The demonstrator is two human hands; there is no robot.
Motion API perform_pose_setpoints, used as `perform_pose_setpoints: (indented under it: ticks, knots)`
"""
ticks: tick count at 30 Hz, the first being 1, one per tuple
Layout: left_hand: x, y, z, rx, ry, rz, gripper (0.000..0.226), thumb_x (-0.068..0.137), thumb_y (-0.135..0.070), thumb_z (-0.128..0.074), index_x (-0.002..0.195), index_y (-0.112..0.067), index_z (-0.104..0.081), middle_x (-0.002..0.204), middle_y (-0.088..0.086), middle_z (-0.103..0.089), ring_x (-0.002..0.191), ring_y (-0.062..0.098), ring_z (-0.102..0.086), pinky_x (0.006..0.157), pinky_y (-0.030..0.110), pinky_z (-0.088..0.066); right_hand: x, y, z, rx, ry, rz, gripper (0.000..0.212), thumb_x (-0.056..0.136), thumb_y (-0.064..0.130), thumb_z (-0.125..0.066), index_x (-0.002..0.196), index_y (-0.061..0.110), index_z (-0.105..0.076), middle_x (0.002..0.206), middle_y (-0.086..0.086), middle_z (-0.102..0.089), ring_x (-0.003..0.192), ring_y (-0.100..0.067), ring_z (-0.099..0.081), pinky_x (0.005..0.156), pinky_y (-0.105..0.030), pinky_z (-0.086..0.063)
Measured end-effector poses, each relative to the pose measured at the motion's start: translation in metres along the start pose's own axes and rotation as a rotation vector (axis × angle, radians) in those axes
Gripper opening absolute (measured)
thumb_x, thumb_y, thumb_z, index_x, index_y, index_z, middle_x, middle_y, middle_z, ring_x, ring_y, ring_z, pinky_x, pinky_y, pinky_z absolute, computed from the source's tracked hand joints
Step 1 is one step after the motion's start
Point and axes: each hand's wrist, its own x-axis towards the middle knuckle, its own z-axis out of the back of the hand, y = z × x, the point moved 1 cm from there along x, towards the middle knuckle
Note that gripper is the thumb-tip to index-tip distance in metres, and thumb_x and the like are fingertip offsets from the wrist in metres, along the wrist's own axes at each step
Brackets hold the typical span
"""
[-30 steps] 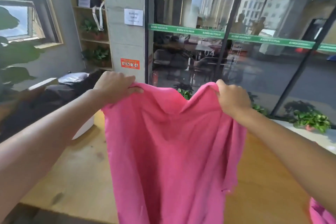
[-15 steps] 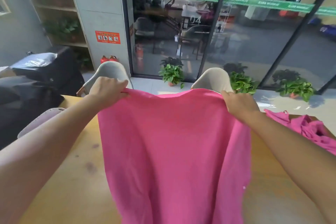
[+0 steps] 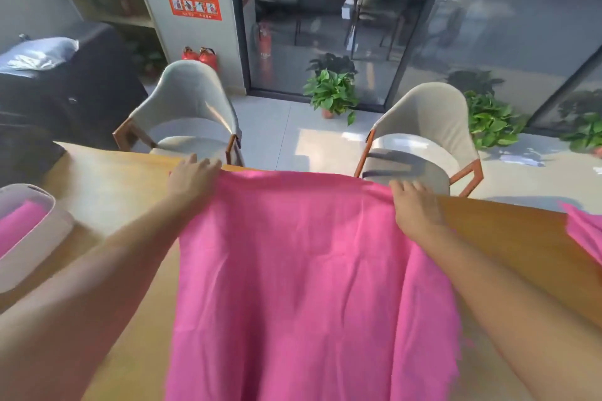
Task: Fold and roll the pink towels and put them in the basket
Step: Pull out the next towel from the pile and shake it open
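Leftmost, well away from either grip: pale pink-white oval plastic basket [image 3: 39, 231] on the light wooden tabletop [image 3: 107, 185], with a rolled pink towel [image 3: 19, 226] lying inside it. Right of that, left hand [image 3: 192, 177] at the far left corner of the large spread pink towel [image 3: 299, 270], fingers stretched forward over the cloth's far edge; whether the thumb pinches the hem underneath, cannot tell. Beyond this hand, across the table edge, a grey upholstered chair with wooden arms [image 3: 192, 114]. Between the two hands, towel stretched fairly flat with light creases, far hem running nearly straight along the table's far edge, near end dropping out of view at the bottom. Past the hem, on the floor by the glass wall, a small potted green plant [image 3: 332, 91]. Further right, right hand [image 3: 415, 205] on the towel's far right corner, fingers forward and fairly straight on the fabric; hold underneath hidden, so cannot tell there either. Just beyond this hand, a second grey upholstered chair [image 3: 423, 137]. Far right of the grip, near the table's edge, a crumpled pink cloth [image 3: 586, 231], apart from the spread towel.
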Motion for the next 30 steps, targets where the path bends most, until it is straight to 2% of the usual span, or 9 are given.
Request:
perform_pose_setpoints:
  ticks: [2,4,6,9,12,15,20,25,30]
  knots:
    - [-0.009,-0.017,-0.052,-0.100,0.016,0.074,0.048,0.100,-0.010,-0.043,0.147,-0.015,-0.038,0.159,0.014,-0.034,0.147,0.036,-0.027,0.114,0.044,-0.030,-0.005,0.022,-0.041,0.112,-0.001,-0.106,0.054,0.086,0.004,-0.055,0.138,0.015,-0.041,0.130,-0.007,-0.051,0.121,-0.028,-0.047,0.097,-0.039,-0.042]
    - [-0.036,-0.038,-0.094,-0.189,-0.013,0.130,0.060,0.100,-0.010,-0.044,0.157,-0.013,-0.025,0.168,0.015,-0.009,0.155,0.036,-0.006,0.122,0.048,-0.015,-0.016,0.047,-0.070,0.219,-0.011,-0.127,0.053,0.086,0.002,-0.052,0.137,0.013,-0.044,0.132,-0.008,-0.049,0.121,-0.030,-0.045,0.099,-0.041,-0.040]
    - [-0.066,-0.062,-0.124,-0.369,-0.049,0.193,0.059,0.100,-0.014,-0.049,0.155,-0.006,-0.030,0.165,0.022,-0.015,0.154,0.038,-0.010,0.122,0.051,-0.017,-0.028,0.077,-0.090,0.302,0.005,-0.039,0.043,0.088,0.005,-0.052,0.130,0.014,-0.053,0.127,-0.007,-0.053,0.118,-0.030,-0.047,0.098,-0.041,-0.040]
    - [-0.092,-0.095,-0.144,-0.624,0.018,0.340,0.053,0.106,-0.018,-0.037,0.152,0.007,-0.031,0.158,0.033,-0.026,0.152,0.041,-0.017,0.125,0.049,-0.014,-0.038,0.119,-0.104,0.439,0.021,0.128,0.032,0.088,0.007,-0.059,0.119,0.011,-0.065,0.117,-0.008,-0.063,0.112,-0.033,-0.056,0.095,-0.045,-0.044]
    - [-0.098,-0.113,-0.157,-0.692,0.111,0.407,0.061,0.107,-0.029,-0.035,0.158,-0.001,-0.019,0.166,0.023,-0.012,0.155,0.036,-0.006,0.126,0.048,-0.005,-0.036,0.148,-0.109,0.508,0.050,0.222,0.028,0.096,0.013,-0.055,0.120,0.008,-0.067,0.126,-0.009,-0.064,0.120,-0.032,-0.056,0.102,-0.044,-0.044]
    - [-0.108,-0.116,-0.173,-0.641,0.144,0.428,0.069,0.105,-0.049,-0.027,0.162,-0.021,0.003,0.169,0.001,0.013,0.156,0.022,0.013,0.123,0.051,0.008,-0.040,0.171,-0.117,0.463,0.143,0.256,0.045,0.105,0.030,-0.042,0.144,0.009,-0.050,0.155,-0.010,-0.043,0.145,-0.026,-0.035,0.120,-0.039,-0.025]
    - [-0.104,-0.094,-0.189,-0.523,0.109,0.452,0.064,0.103,-0.058,-0.011,0.160,-0.036,0.008,0.168,-0.008,0.016,0.155,0.018,0.014,0.123,0.055,0.009,-0.058,0.197,-0.130,0.404,0.196,0.153,0.072,0.103,0.054,-0.023,0.160,0.016,-0.002,0.168,-0.004,0.008,0.155,-0.022,0.008,0.126,-0.039,0.001]
    - [-0.078,-0.054,-0.201,-0.485,0.083,0.370,0.064,0.100,-0.062,-0.004,0.160,-0.040,0.006,0.169,-0.009,0.012,0.156,0.017,0.011,0.124,0.053,0.007,-0.031,0.222,-0.132,0.374,0.140,0.144,0.069,0.104,0.052,-0.015,0.160,0.018,0.002,0.167,-0.006,0.012,0.154,-0.022,0.012,0.125,-0.041,0.001]
    - [-0.031,-0.012,-0.210,-0.502,0.035,0.315,0.065,0.101,-0.063,-0.009,0.161,-0.039,-0.001,0.170,-0.006,0.006,0.156,0.019,0.009,0.124,0.054,0.003,0.016,0.255,-0.128,0.416,0.090,0.114,0.065,0.106,0.046,-0.018,0.161,0.015,-0.002,0.167,-0.008,0.007,0.155,-0.021,0.008,0.126,-0.038,0.001]
